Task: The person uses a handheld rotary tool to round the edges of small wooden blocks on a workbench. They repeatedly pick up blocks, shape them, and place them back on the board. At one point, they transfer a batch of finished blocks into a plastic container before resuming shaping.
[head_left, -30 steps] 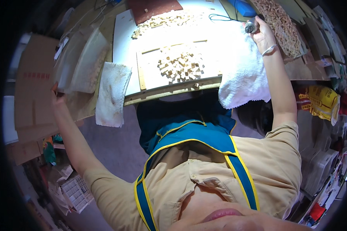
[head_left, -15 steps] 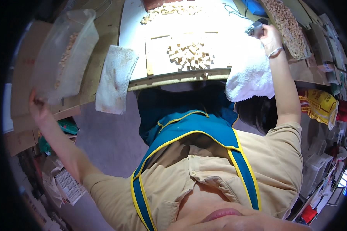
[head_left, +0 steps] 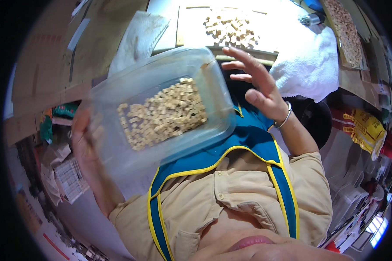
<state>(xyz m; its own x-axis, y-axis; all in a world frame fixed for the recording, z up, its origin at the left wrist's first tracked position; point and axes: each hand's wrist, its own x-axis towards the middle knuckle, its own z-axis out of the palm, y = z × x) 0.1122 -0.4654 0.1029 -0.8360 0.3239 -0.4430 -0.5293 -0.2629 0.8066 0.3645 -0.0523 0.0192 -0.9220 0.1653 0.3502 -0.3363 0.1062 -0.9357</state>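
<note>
A translucent plastic bin (head_left: 213,102) is held tilted in front of my apron, with many small pale wood-like cubes (head_left: 170,115) heaped on its bottom. My left hand (head_left: 86,132) grips its left end, the fingers partly seen through the cloudy wall. Just off the bin's right rim, my right hand (head_left: 259,85) is open, fingers spread, with nothing in it. Beyond the bin, a loose pile of similar cubes (head_left: 233,29) lies on the brightly lit white board (head_left: 191,21). A dark and silver cylindrical tool (head_left: 311,18) rests by the white towel (head_left: 311,63).
A stained cloth (head_left: 139,39) hangs over the table edge left of the board. At the far right stands a long tray of pale bits (head_left: 346,32). A yellow and red bag (head_left: 365,128) sits lower right; brown cardboard (head_left: 39,74) covers the left side.
The bin has come off the left side of the table to in front of my body, in my left hand. My right hand has let go of the dark tool and moved to the bin.
</note>
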